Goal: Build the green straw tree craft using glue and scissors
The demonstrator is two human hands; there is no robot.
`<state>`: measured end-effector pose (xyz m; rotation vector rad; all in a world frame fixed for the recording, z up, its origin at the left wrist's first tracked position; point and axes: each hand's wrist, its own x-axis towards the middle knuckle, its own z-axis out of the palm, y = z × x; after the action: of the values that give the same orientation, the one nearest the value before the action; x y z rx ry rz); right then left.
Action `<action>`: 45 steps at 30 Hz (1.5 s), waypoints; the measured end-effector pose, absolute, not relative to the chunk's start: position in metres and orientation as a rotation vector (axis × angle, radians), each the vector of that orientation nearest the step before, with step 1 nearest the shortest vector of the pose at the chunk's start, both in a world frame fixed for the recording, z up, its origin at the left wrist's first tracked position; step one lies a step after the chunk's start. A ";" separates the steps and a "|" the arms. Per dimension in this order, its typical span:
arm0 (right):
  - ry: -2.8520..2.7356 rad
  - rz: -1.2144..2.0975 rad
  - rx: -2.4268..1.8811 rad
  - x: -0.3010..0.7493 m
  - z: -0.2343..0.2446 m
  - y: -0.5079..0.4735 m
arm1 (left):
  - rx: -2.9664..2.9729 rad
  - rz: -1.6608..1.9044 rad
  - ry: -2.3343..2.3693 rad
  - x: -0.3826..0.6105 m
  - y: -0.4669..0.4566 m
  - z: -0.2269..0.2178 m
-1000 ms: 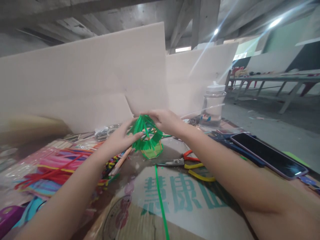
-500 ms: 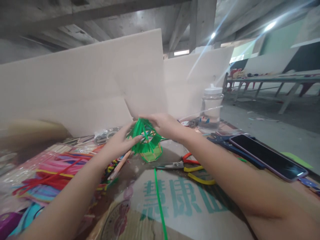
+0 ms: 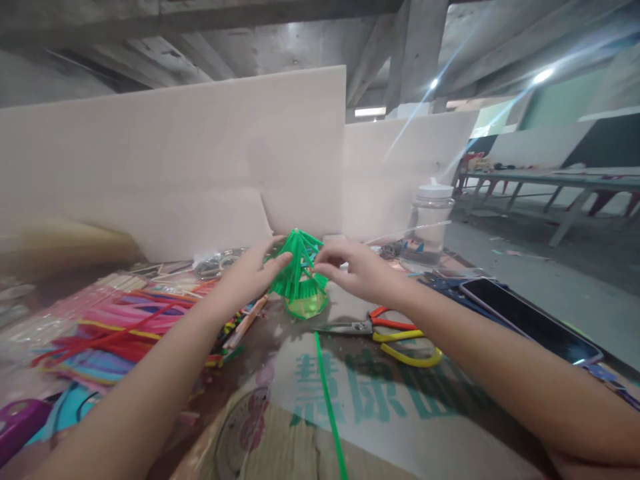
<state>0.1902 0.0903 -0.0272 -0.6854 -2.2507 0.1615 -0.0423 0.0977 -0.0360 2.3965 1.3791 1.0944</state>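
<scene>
A small cone-shaped model of green strips (image 3: 299, 267) stands on a light green base with thin wooden edges. My left hand (image 3: 257, 270) holds its left side, thumb in front and the other fingers partly hidden behind it. At the right side my right hand (image 3: 350, 267) has its fingers curled, the tips pinched against the green strips. Just in front lie scissors (image 3: 370, 328) with red and yellow handles. A single green strip (image 3: 327, 397) runs from near the blades towards me.
Bundles of coloured pipe cleaners (image 3: 125, 327) lie at the left, near a purple tool (image 3: 20, 427). To the right are a phone (image 3: 525, 320) and a clear bottle (image 3: 427, 227). White boards (image 3: 200, 160) stand behind. Printed cardboard (image 3: 400, 427) covers the front.
My right hand has moved from the cone's top down to its right side. The tip of the cone is now uncovered. The view has shifted slightly.
</scene>
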 end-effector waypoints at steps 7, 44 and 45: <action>-2.721 0.389 -0.769 0.204 -0.059 0.045 | 2.387 1.111 1.414 -0.040 0.096 -0.034; -2.425 -0.028 -1.406 0.269 -0.049 0.120 | 2.504 1.115 1.405 -0.030 0.077 -0.023; -2.433 -0.029 -1.434 0.276 -0.054 0.128 | 2.494 1.104 1.410 -0.030 0.077 -0.023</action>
<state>0.2760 0.1276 -0.0536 -1.4336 -2.4331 -0.0292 -0.0297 0.0769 -0.0229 2.4944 1.4100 1.1040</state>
